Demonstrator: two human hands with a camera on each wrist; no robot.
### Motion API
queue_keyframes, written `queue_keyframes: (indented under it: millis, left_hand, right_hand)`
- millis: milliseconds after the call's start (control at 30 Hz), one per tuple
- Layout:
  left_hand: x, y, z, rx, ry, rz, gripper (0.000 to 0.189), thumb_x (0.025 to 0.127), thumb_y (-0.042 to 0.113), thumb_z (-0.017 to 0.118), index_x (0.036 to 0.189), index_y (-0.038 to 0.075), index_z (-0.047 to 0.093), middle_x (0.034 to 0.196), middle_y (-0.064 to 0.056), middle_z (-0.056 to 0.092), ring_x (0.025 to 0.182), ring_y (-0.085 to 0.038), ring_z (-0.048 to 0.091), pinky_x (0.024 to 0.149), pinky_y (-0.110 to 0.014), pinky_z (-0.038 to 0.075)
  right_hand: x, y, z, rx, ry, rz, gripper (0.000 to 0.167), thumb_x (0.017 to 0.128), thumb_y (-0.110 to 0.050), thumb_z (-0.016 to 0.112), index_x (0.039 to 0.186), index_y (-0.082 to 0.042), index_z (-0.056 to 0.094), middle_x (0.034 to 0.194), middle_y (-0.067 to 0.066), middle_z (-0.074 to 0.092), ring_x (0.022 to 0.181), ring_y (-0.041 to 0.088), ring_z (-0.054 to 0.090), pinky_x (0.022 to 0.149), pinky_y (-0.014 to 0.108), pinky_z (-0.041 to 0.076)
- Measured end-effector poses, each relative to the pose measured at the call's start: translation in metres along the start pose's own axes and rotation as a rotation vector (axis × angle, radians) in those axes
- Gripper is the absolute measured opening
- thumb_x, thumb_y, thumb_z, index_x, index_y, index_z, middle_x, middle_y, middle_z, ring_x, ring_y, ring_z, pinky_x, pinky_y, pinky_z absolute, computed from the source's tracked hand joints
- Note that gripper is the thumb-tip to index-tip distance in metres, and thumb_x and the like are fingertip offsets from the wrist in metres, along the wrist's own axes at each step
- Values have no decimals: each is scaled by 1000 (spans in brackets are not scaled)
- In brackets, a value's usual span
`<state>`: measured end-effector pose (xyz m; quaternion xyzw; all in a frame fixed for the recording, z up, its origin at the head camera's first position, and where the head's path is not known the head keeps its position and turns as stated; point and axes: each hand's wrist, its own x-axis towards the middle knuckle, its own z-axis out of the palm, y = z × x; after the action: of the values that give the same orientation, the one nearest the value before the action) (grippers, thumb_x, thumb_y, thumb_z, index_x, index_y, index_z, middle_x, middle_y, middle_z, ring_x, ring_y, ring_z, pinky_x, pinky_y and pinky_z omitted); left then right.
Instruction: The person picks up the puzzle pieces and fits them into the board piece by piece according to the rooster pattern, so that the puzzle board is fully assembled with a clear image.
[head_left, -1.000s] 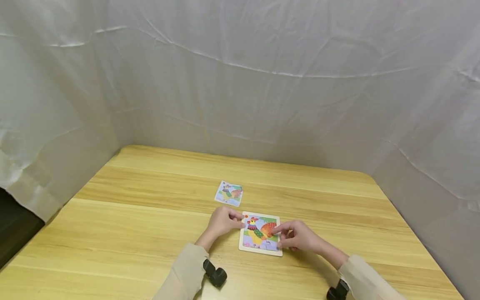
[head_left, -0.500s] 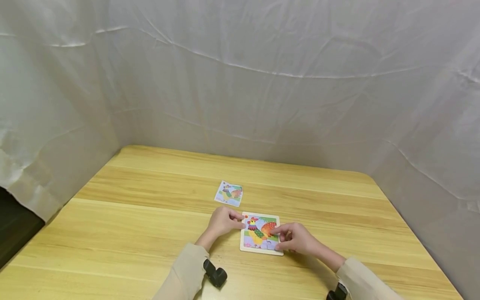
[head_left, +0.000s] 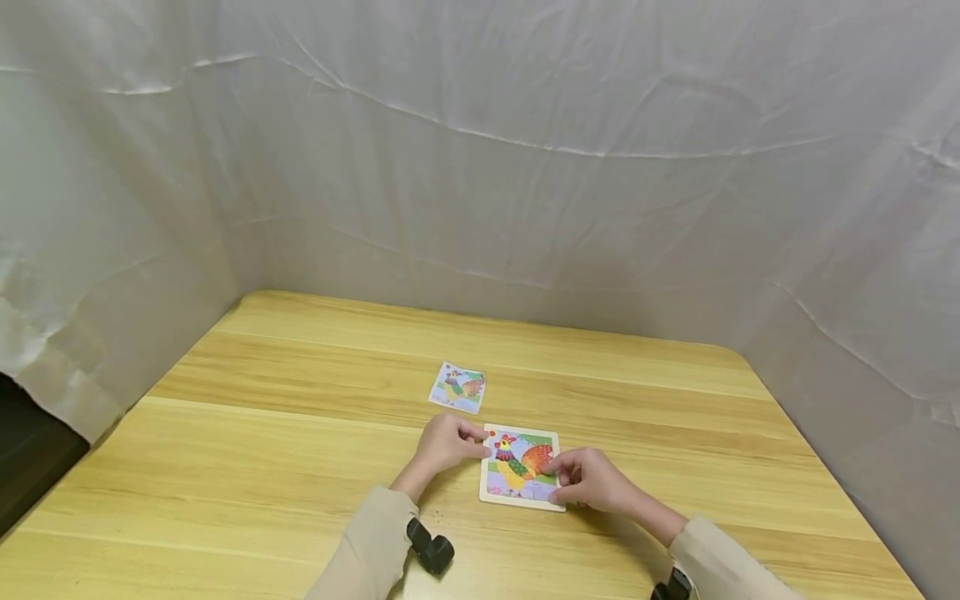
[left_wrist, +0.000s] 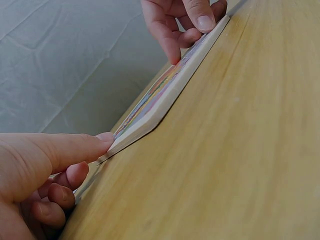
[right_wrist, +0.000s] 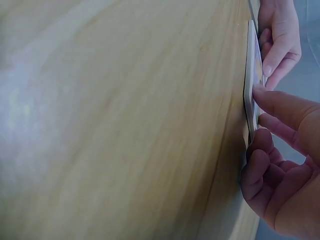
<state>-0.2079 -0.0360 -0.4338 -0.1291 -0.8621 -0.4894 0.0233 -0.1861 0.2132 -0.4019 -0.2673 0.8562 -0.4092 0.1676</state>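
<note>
A square wooden jigsaw puzzle [head_left: 517,467] with a bright hen picture lies flat in its pale frame on the table. My left hand [head_left: 444,442] rests its thumb and index finger on the frame's left edge. In the left wrist view that thumb [left_wrist: 82,149] lies straight along the rim, with other fingers curled beside it. Over the puzzle's right side, my right hand [head_left: 596,482] presses with index finger and thumb, set apart, on the tail and the lower right piece. The right wrist view shows its thumb [right_wrist: 280,105] on the puzzle [right_wrist: 249,75] near the rim.
A paper picture card [head_left: 457,387] with the same hen lies behind the puzzle, slightly left. The wood-grain table [head_left: 300,467] is surrounded by a hanging grey cloth [head_left: 480,167]. Black wrist cameras [head_left: 431,547] sit on both beige sleeves.
The gap around the lower right piece has narrowed to a thin line. My right thumb has shifted slightly left onto the puzzle. The left hand has stayed in place.
</note>
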Motion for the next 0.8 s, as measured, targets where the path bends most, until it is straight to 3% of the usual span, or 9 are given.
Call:
queue_keyframes:
  millis: [567,800]
  left_hand:
    - [-1,0,0,-6,-2,-6,16,69,15,76,82,6,73,62,6,57,53,-8,42,49,-22,34]
    - [-1,0,-1,-4,-1,-12,17,69,16,76,82,7,73,62,6,57,54,-8,42,50,-22,34]
  right_hand:
    - [6,0,8,-67,15,-48,19,75,-8,70,91,1,69,62,-3,54,44,2,36,40,18,32]
    - [8,0,7,-137,8,-50,19,75,-9,71,91,0,70,67,-4,57,49,2,38,43,18,33]
